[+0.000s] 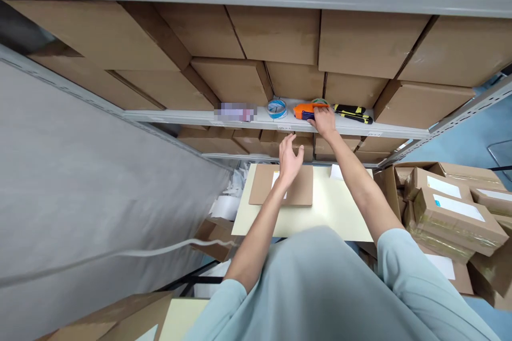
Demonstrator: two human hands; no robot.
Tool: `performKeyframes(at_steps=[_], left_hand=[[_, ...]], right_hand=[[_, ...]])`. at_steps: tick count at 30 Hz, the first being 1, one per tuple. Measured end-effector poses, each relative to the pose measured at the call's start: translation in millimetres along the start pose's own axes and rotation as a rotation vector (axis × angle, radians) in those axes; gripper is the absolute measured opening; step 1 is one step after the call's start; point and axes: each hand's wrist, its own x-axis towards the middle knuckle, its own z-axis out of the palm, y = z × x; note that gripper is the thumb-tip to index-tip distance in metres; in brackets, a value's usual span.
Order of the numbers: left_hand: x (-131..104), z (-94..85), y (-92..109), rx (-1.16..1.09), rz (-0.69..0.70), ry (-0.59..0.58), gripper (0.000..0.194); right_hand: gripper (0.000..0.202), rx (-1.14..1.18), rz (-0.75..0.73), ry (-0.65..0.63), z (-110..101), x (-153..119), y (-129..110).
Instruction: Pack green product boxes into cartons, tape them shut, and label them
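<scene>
Orange-and-blue plastic tool (304,111) lies on the white metal shelf (262,116), our right hand (325,120) over its right end, fingers curled, likely to grasp it; closure unclear. Our left hand (290,160), spread, hangs above the flat brown cardboard box (301,186), perhaps for balance.

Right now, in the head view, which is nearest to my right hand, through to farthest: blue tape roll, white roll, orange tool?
1. Orange tool: on the shelf, touching the right hand.
2. Blue tape roll: left along the shelf.
3. White roll: lower left, beside the table.
</scene>
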Motion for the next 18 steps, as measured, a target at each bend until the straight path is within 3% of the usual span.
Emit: performKeyframes(at_steps=[2,4,8,12,15,18], left_hand=[[-11,-2.6,-6,-0.010,-0.034,0.016,0.045],[-26,-8.1,-11,-0.037,-0.048,0.045,0.046],[-80,-22.4,-13,-0.135,-0.094,0.100,0.048],[-145,-33.7,-2,-0.189,-0.173,0.052,0.043],[-175,-39.5,6,-0.196,-0.192,-0.003,0.038],[-186,-44.8,9,-0.172,-0.218,-0.037,0.039]], right_hand=[[0.047,0.017,-0.032,0.037,2,-22,0],[0.042,0.056,-0.062,0.090,11,-62,-1],[0.036,0.204,-0.069,0.109,45,-183,-7],[0.035,0.314,0.011,0.005,71,-295,-20],[0.036,0.342,0.088,-0.060,78,-341,-31],[0.036,0.345,0.109,-0.100,78,-360,-36]])
